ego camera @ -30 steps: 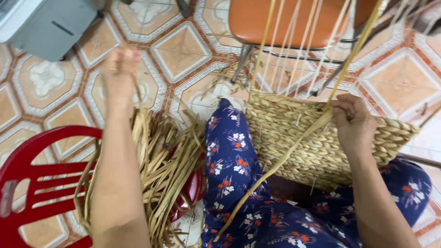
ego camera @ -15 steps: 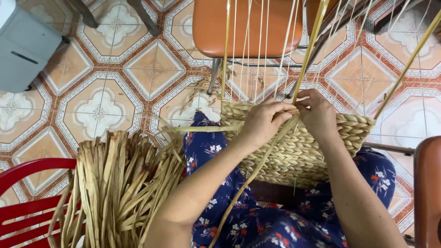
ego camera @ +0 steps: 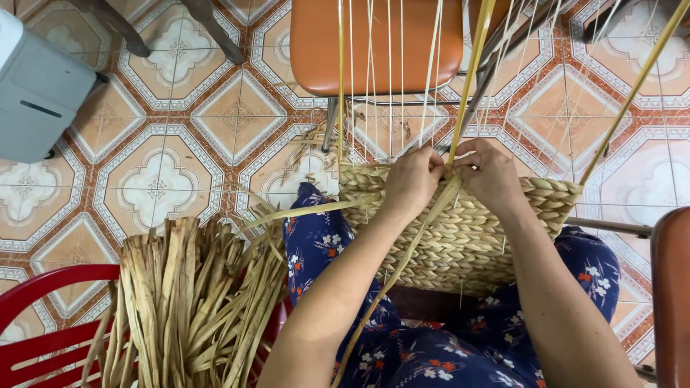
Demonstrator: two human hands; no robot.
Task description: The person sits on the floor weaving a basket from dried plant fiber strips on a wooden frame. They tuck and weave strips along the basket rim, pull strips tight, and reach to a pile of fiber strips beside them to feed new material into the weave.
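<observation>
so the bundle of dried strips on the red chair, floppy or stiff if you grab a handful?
Probably floppy. The dried strips are long, flat and thin, and several curl and splay at the ends. Likely light for their bulk: they look dry and papery. They lie loose and untied on the red chair, so a handful would likely fan apart and shed stragglers.

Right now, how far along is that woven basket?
Done: the basket on the lap already has several braided rows. In hand: the left hand and right hand pinch a straw strand at its rim. Left: bare upright stakes rise unwoven above it, and a bundle of straw waits alongside.
</observation>
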